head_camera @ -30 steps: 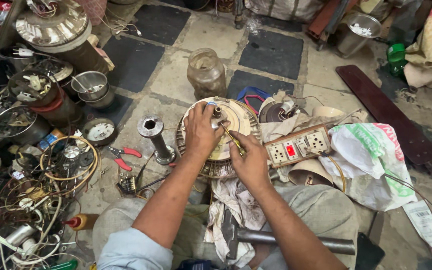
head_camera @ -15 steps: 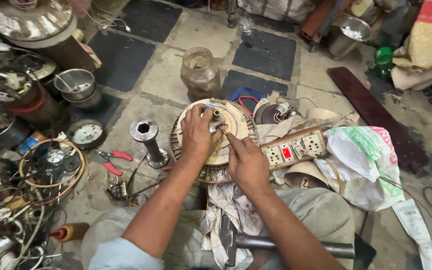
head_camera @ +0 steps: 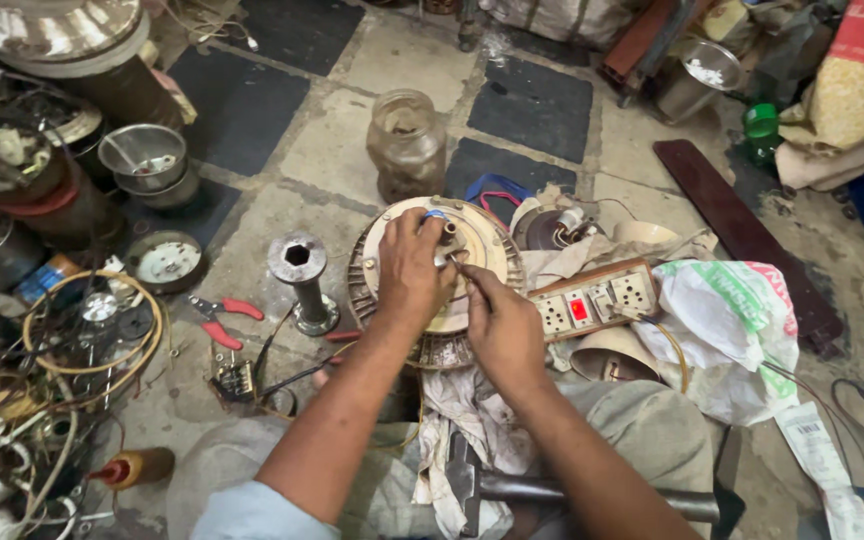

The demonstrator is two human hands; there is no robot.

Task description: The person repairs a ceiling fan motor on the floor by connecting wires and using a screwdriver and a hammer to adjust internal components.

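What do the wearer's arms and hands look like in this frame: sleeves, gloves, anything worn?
Both hands are bare: no gloves, and no rings, watch or bands visible on the left hand or right hand. Forearms are uncovered from wrist to past the elbow. A light blue sleeve shows at the left upper arm near the bottom edge. The right arm's sleeve is out of frame.

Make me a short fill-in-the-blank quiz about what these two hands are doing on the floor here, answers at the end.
1. Both hands, left hand and right hand, rest on the round cream ______ motor.
2. The pliers left of the grey metal shaft have ______ handles.
3. The switch on the wooden socket board is coloured ______.
4. The dusty jar beyond the motor is made of ______.

Missing words: fan; red; red; glass
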